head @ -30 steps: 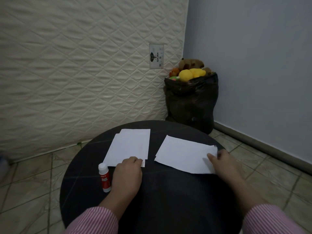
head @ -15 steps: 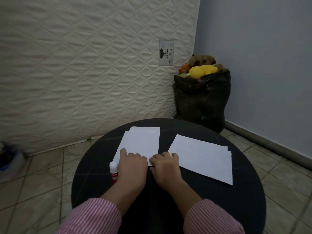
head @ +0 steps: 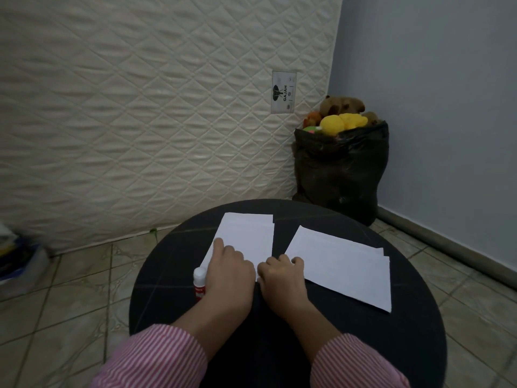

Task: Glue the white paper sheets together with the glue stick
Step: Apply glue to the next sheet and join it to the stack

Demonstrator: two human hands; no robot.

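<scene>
Two small stacks of white paper lie on a round black table [head: 405,331]. The left paper stack [head: 249,233] is under both hands at its near edge. My left hand [head: 229,275] rests on its near left part, thumb stretched out onto the sheet. My right hand [head: 282,278] has curled fingers at the stack's near right corner and seems to pinch it. The right paper stack [head: 341,264] lies untouched, its sheets slightly offset. A glue stick [head: 199,275] with a white cap and red label sits just left of my left hand, partly hidden by it.
A quilted mattress [head: 140,107] leans against the wall behind the table. A black bag [head: 341,169] full of plush toys stands in the far right corner. Blurred clutter [head: 16,259] lies on the tiled floor at the left.
My right hand left the right stack's far right corner and came over to the near right corner of the left stack. My left hand stayed on the left stack.
</scene>
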